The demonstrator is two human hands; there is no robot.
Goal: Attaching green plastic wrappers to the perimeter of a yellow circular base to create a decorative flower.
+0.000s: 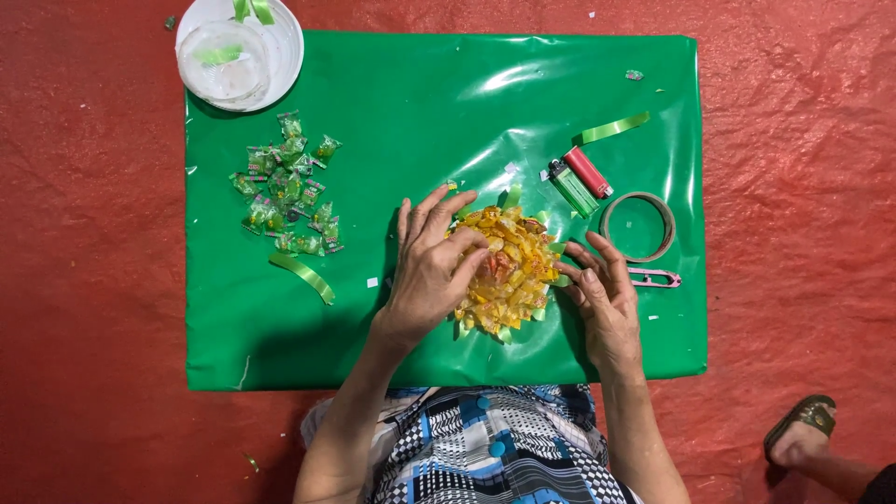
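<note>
At the lower middle of the frame, the left hand [431, 271] lies spread with fingers wide over the left side of a round mound of yellow-wrapped candies [509, 271], while the right hand [605, 297] rests open against its right edge, fingers loosely curled, gripping nothing. The mound sits near the centre of a green sheet [373, 345]. The step in hand looks like pressing and shaping the mound; a next move would call for even, light pressure. Farther up lie two lighters [579, 180], a tape ring [637, 227], green candies [287, 182] and, at upper left, a white bowl [280, 56].
</note>
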